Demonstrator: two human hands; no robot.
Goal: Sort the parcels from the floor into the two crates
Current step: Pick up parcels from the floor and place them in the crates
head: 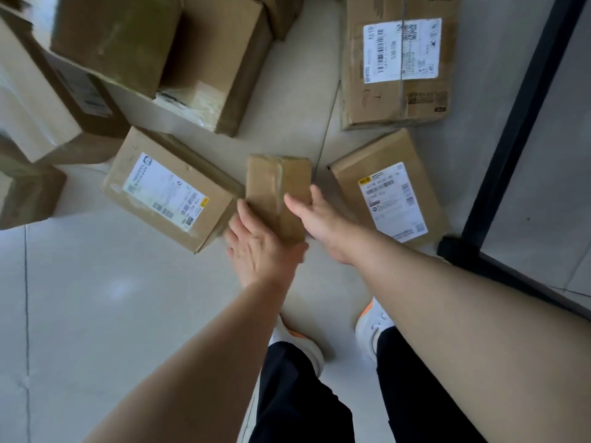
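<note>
A small taped cardboard parcel [277,187] lies on the pale tiled floor in the middle of the view, long side pointing away from me. My left hand [259,243] rests on its near left side with fingers fairly straight and the thumb across the near end. My right hand [315,215] touches its right side, thumb on top, fingers hidden behind the parcel's edge. A labelled parcel [169,188] sits just left of it and another labelled parcel [388,195] just right. No crate is in view.
A larger labelled box [398,62] lies at the back right. Several stacked cartons [153,49] crowd the back left. A dark metal frame [511,139] runs along the right. My two feet [335,334] stand on bare tile below the hands.
</note>
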